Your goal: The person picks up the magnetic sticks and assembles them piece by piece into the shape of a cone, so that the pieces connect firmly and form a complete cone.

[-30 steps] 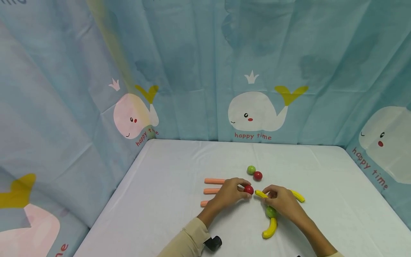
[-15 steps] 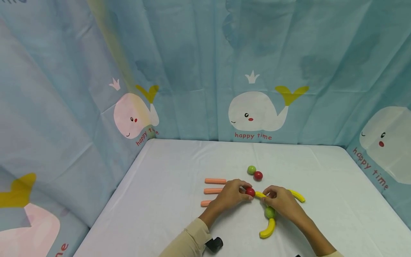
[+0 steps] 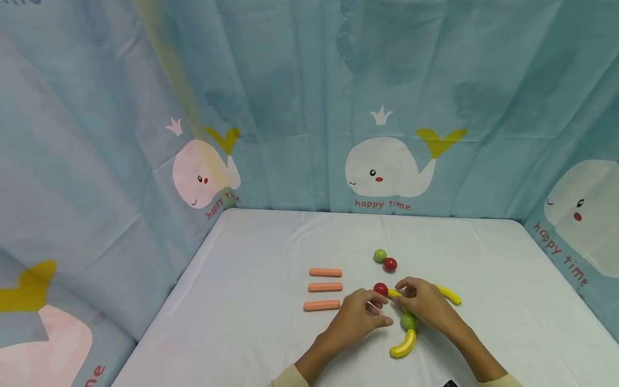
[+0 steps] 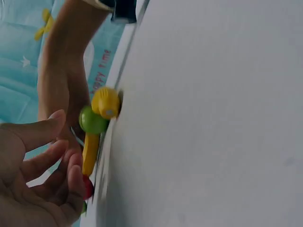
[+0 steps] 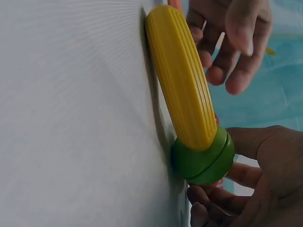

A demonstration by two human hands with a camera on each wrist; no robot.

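My left hand (image 3: 357,317) has its fingers spread loosely and holds nothing, just below a red ball (image 3: 380,289). That ball sits against the end of a curved yellow stick (image 3: 393,293), which my right hand (image 3: 426,305) pinches with thumb and fingers. The stick's other end runs under the right hand to a green ball (image 3: 409,321). A second curved yellow stick (image 3: 403,344) extends from the green ball toward me; its ribbed surface fills much of the right wrist view. The left wrist view shows this ball-and-stick chain lying on the table, partly behind my left fingers.
Several loose pieces lie about: three straight orange sticks (image 3: 325,287) in a column at left, a light green ball (image 3: 380,256) touching another red ball (image 3: 390,264) farther back, and a curved yellow stick (image 3: 450,295) right of my right hand. A whale-print curtain (image 3: 290,107) surrounds the white table (image 3: 251,301).
My left hand brought the red ball to the yellow stick's end, then let go and drew back toward me. My right hand stayed almost still on the stick.
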